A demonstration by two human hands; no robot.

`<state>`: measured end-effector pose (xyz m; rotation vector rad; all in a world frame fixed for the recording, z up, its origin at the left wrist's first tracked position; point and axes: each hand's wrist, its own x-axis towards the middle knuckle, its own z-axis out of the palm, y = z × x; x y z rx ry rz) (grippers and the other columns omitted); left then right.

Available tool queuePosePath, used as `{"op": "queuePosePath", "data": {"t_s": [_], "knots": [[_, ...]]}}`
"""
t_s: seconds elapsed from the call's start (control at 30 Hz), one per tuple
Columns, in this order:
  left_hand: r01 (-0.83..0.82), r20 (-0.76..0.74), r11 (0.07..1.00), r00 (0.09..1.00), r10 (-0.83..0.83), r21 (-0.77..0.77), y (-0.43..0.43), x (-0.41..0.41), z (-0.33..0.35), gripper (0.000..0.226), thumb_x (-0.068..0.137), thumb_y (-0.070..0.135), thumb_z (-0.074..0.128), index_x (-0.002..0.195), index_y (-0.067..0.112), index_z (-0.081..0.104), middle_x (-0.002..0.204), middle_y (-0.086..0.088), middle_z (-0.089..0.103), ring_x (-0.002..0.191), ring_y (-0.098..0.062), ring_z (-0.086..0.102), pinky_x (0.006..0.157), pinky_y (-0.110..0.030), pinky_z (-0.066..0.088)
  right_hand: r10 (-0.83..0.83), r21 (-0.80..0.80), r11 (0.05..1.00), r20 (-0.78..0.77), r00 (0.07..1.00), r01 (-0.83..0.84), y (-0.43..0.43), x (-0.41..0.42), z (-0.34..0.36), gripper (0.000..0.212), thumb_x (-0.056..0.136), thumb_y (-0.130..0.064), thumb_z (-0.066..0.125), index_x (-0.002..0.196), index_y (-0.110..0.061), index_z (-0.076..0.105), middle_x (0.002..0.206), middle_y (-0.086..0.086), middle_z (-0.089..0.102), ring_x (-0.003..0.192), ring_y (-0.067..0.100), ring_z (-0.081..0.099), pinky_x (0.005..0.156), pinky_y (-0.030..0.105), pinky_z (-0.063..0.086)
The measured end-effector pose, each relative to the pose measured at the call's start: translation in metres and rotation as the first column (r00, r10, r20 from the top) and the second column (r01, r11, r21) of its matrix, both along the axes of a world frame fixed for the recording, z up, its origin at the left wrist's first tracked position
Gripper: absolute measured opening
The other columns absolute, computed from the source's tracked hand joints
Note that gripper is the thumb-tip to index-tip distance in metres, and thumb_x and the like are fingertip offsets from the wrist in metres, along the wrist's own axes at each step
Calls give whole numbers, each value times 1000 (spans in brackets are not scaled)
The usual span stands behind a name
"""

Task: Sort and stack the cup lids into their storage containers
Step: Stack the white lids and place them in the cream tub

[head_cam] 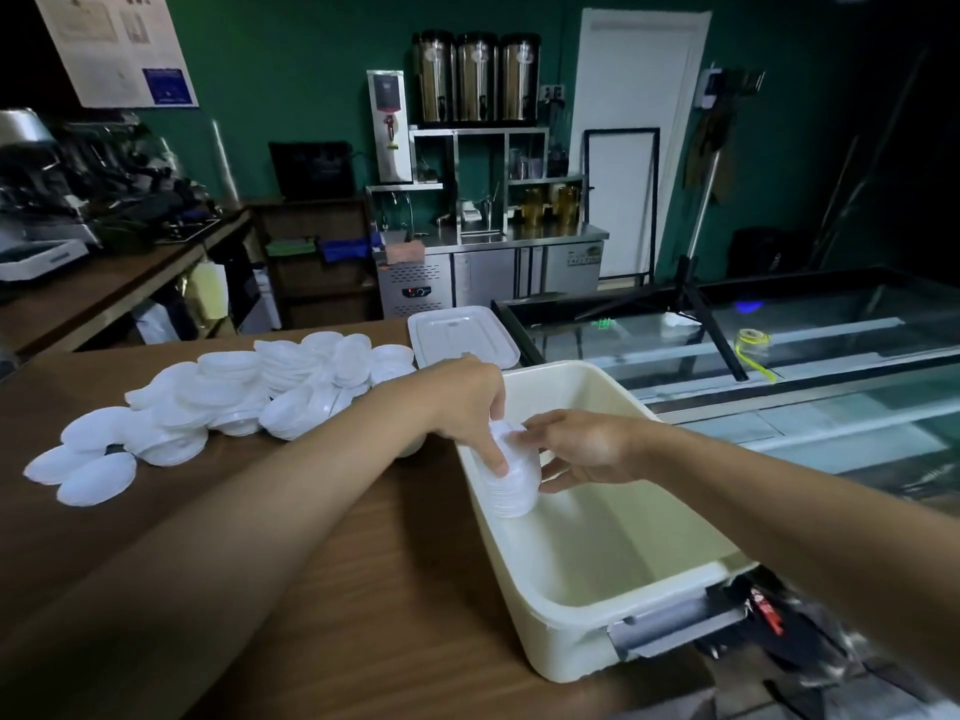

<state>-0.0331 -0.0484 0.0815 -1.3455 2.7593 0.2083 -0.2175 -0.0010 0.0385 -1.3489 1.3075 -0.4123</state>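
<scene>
A stack of white cup lids point(511, 480) stands on edge inside the cream storage bin point(597, 631), against its left wall. My left hand point(470, 402) reaches over the bin's rim and grips the stack from the left. My right hand point(582, 449) holds the same stack from the right with curled fingers. A large heap of loose white lids point(223, 392) lies on the wooden counter point(363, 589) to the left of the bin.
The bin's white cover point(460, 332) lies flat at the counter's far edge. A glass display case point(779, 356) runs along the right, with a yellow tape roll point(753, 340) on it. Steel counters and drink dispensers stand at the back.
</scene>
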Motion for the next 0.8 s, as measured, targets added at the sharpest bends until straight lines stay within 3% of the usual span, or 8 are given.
{"op": "queuePosePath", "data": {"t_s": [0.07, 0.1, 0.2, 0.3, 0.5, 0.67, 0.8], "knots": [[-14, 54, 1000, 998, 13, 18, -6, -5, -5, 70, 52, 65, 90, 100, 16, 75, 91, -1, 74, 91, -23, 69, 71, -33, 57, 0, 25, 1000, 11, 1000, -1, -2, -3, -2, 33, 102, -20, 53, 129, -7, 64, 119, 7, 65, 98, 22, 62, 91, 28, 54], [-21, 71, 999, 997, 19, 28, -9, -7, -8, 71, 51, 66, 88, 98, 13, 76, 90, -3, 76, 90, -25, 71, 65, -31, 54, 27, 6, 1000, -20, 999, -27, -3, -4, -3, 43, 93, -17, 58, 134, -6, 61, 118, 5, 64, 100, 22, 61, 93, 29, 53], [-48, 72, 997, 996, 44, 60, -14, -9, -11, 67, 54, 62, 89, 95, 10, 78, 89, -7, 77, 87, -26, 72, 58, -28, 44, 104, -160, 975, -300, 948, -157, -6, -8, -17, 68, 86, -18, 74, 147, -16, 46, 131, 3, 63, 119, 22, 63, 103, 35, 54], [-57, 62, 996, 997, 52, 74, -16, -10, -13, 66, 54, 61, 89, 93, 8, 78, 88, -11, 77, 91, -29, 72, 60, -28, 43, 76, -264, 938, -477, 876, -225, -12, -12, -28, 76, 83, -29, 84, 148, -24, 45, 129, -2, 66, 118, 14, 65, 105, 42, 55], [-56, 57, 996, 997, 52, 70, -17, -9, -16, 66, 50, 65, 87, 94, 16, 79, 88, -6, 76, 98, -26, 68, 71, -36, 56, 35, -334, 913, -510, 860, -235, -10, -13, -26, 73, 74, -32, 91, 138, -23, 56, 123, -3, 68, 112, 14, 67, 100, 43, 58], [-75, 57, 992, 996, 70, 99, -17, -11, -13, 60, 56, 59, 92, 95, 14, 80, 72, -1, 69, 65, -20, 58, 62, -29, 46, 27, -356, 893, -568, 823, -275, -10, -9, -29, 65, 74, -38, 92, 130, -24, 61, 119, -4, 70, 105, 16, 69, 98, 40, 56], [-94, 52, 990, 995, 89, 105, -19, -13, -17, 68, 56, 57, 93, 101, 8, 78, 72, 0, 64, 64, -19, 54, 61, -28, 43, 40, -343, 883, -625, 780, -321, -12, -5, -31, 59, 80, -34, 89, 129, -17, 60, 122, -1, 69, 105, 21, 69, 98, 40, 56]]}}
